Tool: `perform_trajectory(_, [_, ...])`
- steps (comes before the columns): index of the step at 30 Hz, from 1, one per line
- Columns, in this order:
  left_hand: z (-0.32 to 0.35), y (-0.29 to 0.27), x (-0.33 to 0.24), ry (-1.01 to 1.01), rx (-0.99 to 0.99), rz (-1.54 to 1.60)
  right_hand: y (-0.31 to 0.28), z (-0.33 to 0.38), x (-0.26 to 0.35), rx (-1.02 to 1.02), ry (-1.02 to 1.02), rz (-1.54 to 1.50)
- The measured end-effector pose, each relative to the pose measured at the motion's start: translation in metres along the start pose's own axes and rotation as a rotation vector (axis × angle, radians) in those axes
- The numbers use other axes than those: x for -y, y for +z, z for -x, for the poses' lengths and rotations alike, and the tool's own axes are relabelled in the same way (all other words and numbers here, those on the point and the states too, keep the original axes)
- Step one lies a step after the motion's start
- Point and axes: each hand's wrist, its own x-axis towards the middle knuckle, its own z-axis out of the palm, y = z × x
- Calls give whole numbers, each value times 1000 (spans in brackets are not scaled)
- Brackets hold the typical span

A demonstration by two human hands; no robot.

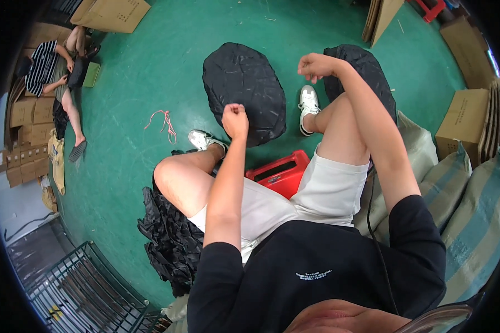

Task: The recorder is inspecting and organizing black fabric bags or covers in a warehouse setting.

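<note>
A black fabric cover [244, 83], oval and wrinkled, lies spread on the floor in front of me. My left hand [235, 120] is over its lower left part with the fingers closed. What they hold, if anything, is hidden. My right hand [315, 67] hovers above the floor between this cover and a second black cover [361, 69] on the right. Its fingers are loosely bent and apart, and nothing shows in them. My right forearm and knee partly hide the second cover.
Beneath my legs is a red plastic stool [283, 175]. Crumpled black fabric [172, 244] is heaped at my left, woven sacks [450, 188] at my right. Pink string [166, 125] lies on the green floor. A person [53, 69] sits far left near cartons [33, 114]. A metal rack [89, 288] stands lower left.
</note>
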Motion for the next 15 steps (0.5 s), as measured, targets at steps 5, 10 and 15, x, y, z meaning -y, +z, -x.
perform_trajectory(5, [-87,17,-19,219,39,-367,4,9,11,-130,-202,83])
perform_trajectory(10, [-166,47,-37,348,14,-495,-4,21,13,-107,-125,184])
perform_trajectory(15, [-205,105,-21,432,103,-608,-5,24,10,-185,-224,222])
